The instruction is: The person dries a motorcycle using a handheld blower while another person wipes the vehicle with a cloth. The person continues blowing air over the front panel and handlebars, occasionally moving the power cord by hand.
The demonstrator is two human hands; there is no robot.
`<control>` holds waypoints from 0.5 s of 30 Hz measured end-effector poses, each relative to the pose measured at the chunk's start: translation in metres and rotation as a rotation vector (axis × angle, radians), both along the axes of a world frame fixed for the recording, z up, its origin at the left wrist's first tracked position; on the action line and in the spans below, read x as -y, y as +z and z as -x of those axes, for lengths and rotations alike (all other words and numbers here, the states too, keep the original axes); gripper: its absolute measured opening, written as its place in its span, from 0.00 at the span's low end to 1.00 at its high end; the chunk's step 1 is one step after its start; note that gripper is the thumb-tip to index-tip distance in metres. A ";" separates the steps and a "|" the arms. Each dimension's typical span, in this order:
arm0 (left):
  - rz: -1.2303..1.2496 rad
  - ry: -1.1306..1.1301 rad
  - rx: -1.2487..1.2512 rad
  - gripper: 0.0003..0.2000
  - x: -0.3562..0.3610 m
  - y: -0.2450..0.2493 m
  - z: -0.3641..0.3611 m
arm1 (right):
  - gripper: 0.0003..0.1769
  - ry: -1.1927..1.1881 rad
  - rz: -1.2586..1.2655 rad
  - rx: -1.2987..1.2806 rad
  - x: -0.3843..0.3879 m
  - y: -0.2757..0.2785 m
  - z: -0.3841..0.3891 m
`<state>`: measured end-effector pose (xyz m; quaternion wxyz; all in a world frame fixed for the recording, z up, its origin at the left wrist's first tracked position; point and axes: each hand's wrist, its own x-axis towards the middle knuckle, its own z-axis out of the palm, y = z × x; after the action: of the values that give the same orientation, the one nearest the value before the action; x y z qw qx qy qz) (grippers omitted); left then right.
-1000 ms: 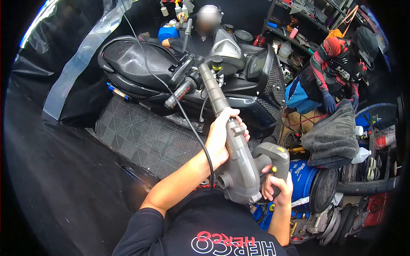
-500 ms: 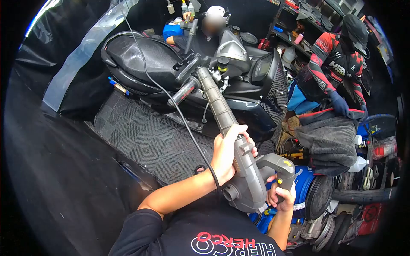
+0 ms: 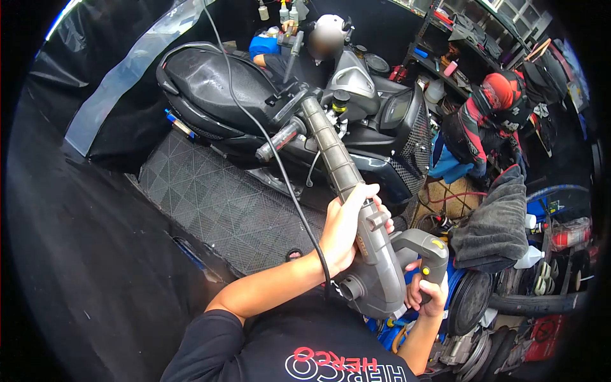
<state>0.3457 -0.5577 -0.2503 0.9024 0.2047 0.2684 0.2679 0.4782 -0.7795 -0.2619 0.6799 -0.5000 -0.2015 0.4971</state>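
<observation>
Matt grey plastic blower (image 3: 375,267); glossy motorcycle (image 3: 356,137) bodywork.

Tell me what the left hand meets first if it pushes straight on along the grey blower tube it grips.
Likely the black scooter's handlebar, by the tip of the grey ribbed blower tube; the left hand has only that tube ahead until there. Depth is hard to judge.

**Blower at centre, scooter beyond**

The blower (image 3: 375,254) lies between the left hand (image 3: 347,226) on its barrel and the right hand (image 3: 428,294) on its handle at four o'clock. Its nozzle runs to eleven o'clock, onto the scooter (image 3: 356,83). A floor mat (image 3: 216,204) lies at nine, a towel (image 3: 496,219) at three, and a crouching person (image 3: 490,121) at two.
</observation>
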 end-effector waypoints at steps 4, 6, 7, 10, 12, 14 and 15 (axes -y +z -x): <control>-0.093 -0.083 -0.031 0.18 0.001 0.002 0.013 | 0.31 0.008 0.019 0.064 0.002 0.011 -0.009; -0.117 -0.124 -0.021 0.19 0.004 0.001 0.018 | 0.34 0.021 0.017 0.067 0.007 0.012 -0.015; -0.141 -0.162 -0.024 0.20 0.004 -0.002 0.021 | 0.35 0.023 0.044 0.106 0.008 0.012 -0.018; -0.171 -0.197 -0.019 0.20 0.006 -0.004 0.027 | 0.36 0.040 0.067 0.164 0.013 0.013 -0.026; -0.158 -0.192 -0.016 0.18 0.009 -0.005 0.029 | 0.37 0.052 0.068 0.175 0.015 0.014 -0.028; -0.144 -0.194 -0.005 0.18 0.010 -0.006 0.031 | 0.37 0.054 0.074 0.176 0.015 0.018 -0.029; -0.152 -0.189 -0.003 0.18 0.010 -0.005 0.033 | 0.37 0.052 0.081 0.161 0.013 0.021 -0.027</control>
<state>0.3131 -0.5680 -0.2558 0.9050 0.2975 0.2282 0.2009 0.5049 -0.7923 -0.2407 0.6277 -0.5599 -0.2481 0.4805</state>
